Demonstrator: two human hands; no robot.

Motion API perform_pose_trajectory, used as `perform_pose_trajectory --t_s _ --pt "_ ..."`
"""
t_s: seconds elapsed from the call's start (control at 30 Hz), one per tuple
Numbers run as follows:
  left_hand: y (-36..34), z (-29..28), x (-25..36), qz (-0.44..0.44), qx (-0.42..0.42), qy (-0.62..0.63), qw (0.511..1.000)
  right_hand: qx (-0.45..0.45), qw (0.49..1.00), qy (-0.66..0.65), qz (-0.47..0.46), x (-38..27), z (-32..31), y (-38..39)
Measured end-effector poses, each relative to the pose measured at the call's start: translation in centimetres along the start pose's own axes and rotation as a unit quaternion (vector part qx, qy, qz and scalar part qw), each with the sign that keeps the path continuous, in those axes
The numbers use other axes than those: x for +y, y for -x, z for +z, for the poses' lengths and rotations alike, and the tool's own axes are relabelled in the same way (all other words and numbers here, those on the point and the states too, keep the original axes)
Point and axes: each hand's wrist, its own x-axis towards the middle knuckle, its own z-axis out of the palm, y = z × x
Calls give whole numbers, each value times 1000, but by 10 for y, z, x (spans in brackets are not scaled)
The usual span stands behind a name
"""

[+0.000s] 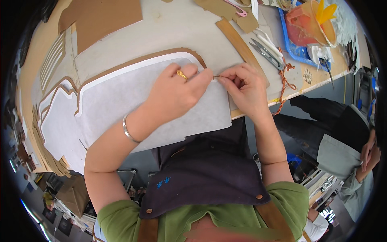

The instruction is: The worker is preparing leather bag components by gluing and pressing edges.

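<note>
A large panel (133,92) with a white backing lies at the near side of the table; a brown, leather-like margin and a whiter strip run along its curved far edge. My left hand (177,90), wearing a gold ring and a silver bangle, rests over the panel, its fingers closed in a pinch at the right edge. Just right of that, my right hand (246,86) is closed, thumb against forefinger, on a thin brown strip that spans the small gap between both hands. Whether the strip belongs to the panel's margin I cannot tell.
A wooden strip (238,42) and thread snips (266,53) lie beyond my right hand. An orange-red cup (306,26) stands in a blue tray (296,52) at the far right. Twisted orange cord (285,80) hangs over the edge. Brown sheets (105,20) lie far left. Another person sits at right.
</note>
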Motion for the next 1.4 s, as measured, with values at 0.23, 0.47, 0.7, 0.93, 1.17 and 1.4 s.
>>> perform_pose_trajectory --t_s 0.23,0.47,0.7,0.93,1.17,1.4 --pt "-10 -1 2 -160 -73 112 978 -4 1000 -14 6 3 0 1" --pt "0 -9 9 -38 -82 -6 996 7 1000 -24 14 2 1 0" --pt "-28 -9 -38 -76 -87 105 988 -9 1000 25 7 -7 1 -2" --pt "-25 -7 -51 -70 -144 188 969 18 994 80 -70 -9 16 -1" --pt "-10 -4 -54 34 -83 58 994 28 956 230 -178 -12 19 6" --pt "-13 -8 -61 -41 -64 112 991 22 950 236 -205 -4 22 3"
